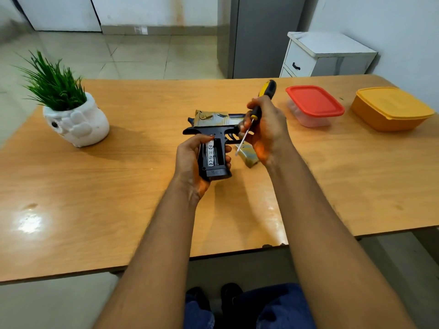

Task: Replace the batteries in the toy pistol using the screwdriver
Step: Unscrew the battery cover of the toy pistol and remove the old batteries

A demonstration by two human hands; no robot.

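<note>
Right now the left hand (190, 160) is wrapped round the grip of the black plastic toy pistol with its gold-patterned slide (215, 129), thumb lying over the top edge of the opened compartment, holding the toy just above the wooden table (118, 186) with the muzzle end pointing away to the right. The right hand (266, 129) is closed round the black-and-yellow-handled screwdriver (255, 115), whose thin metal shaft slants down toward the person with its tip free, near the trigger guard but touching nothing that I can make out. The compartment in the grip stands uncovered, and a silver-labelled battery (210, 154) sits inside it; a small gold-patterned cover piece (247, 155) lies on the table just beside the pistol, below the right hand. So I judge the unscrewing done and the battery swap itself in hand. The next move seems to call for prying or tipping the cell out, perhaps with the screwdriver tip under one end, gently. Further off stand a white pot of green grass (71, 115) on the left, and a clear tub with a red lid (313, 103) and an orange lidded tub (389, 108) on the right.
</note>
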